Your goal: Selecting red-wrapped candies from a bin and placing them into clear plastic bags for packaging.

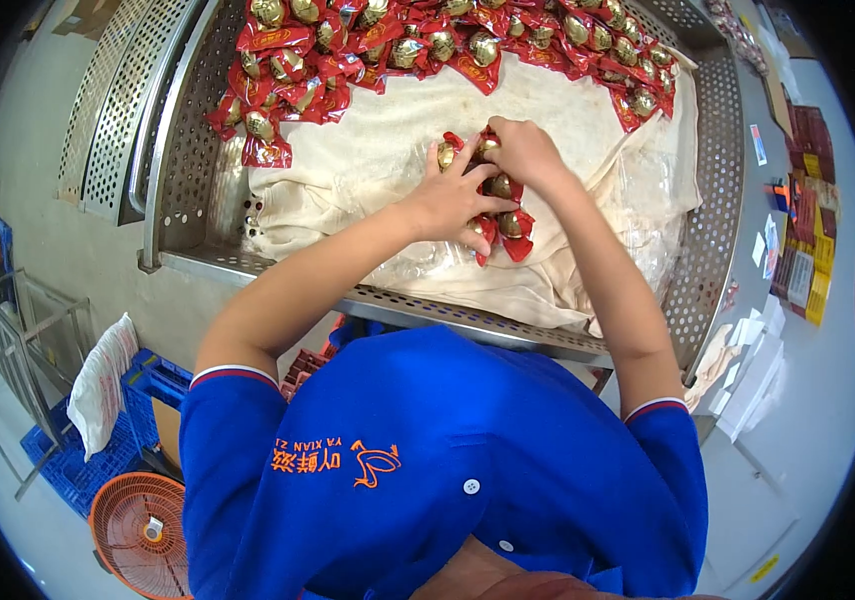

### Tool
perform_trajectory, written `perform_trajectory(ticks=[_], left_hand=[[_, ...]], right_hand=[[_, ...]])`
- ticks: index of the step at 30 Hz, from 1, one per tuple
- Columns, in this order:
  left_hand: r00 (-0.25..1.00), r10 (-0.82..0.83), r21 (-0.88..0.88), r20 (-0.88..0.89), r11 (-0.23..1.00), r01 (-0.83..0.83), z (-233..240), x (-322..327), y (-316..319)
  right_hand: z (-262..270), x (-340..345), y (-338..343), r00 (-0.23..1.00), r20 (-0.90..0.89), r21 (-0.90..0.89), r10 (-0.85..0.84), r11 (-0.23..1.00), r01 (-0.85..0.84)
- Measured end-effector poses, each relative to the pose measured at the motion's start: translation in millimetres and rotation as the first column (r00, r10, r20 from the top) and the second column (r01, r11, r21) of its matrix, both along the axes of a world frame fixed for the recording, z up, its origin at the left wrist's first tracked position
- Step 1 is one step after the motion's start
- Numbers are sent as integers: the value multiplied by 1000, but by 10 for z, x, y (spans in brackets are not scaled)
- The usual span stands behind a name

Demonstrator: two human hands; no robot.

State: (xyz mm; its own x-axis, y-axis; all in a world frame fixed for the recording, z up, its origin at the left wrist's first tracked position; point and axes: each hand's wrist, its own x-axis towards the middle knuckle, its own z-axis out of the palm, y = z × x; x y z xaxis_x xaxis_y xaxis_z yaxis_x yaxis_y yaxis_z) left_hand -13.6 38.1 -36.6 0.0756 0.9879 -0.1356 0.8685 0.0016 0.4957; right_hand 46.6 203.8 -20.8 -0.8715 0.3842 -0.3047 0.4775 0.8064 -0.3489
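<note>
My left hand is spread over a small cluster of red-and-gold packets, its fingers apart and touching several of them. One packet lies beside its fingertips, with a round gold middle and red wrapper ends. At the cluster's far end, the fingers of my right hand are closed on another packet, partly hidden by them. Under both hands lies a cream cloth, rumpled towards the near side. Clear plastic film shows at the right of the cloth.
A perforated metal tray surrounds the cloth. Many similar packets are heaped along its far side. Perforated metal panels stand at left. An orange fan, blue plastic crates and a white sack are at lower left.
</note>
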Motion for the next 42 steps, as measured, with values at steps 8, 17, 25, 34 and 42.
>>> perform_trajectory(ticks=[8,17,25,34,42], left_hand=[[998,-38,51,-45,998,40,-42,44,25],[982,139,133,-127,984,-122,-216,112,163],[820,572,73,-28,819,-569,-225,304,648],[736,675,-253,-57,703,-665,35,275,879],[835,550,-154,24,827,-540,286,-260,585]], right_hand=[[-53,-98,-7,990,73,126,122,983,-131],[178,1077,-291,917,-326,180,228,968,-177],[-88,1094,-1115,839,16,269,544,806,-527],[-62,1308,-741,940,-99,234,327,925,-298],[327,1245,-310,956,-292,233,40,972,30]])
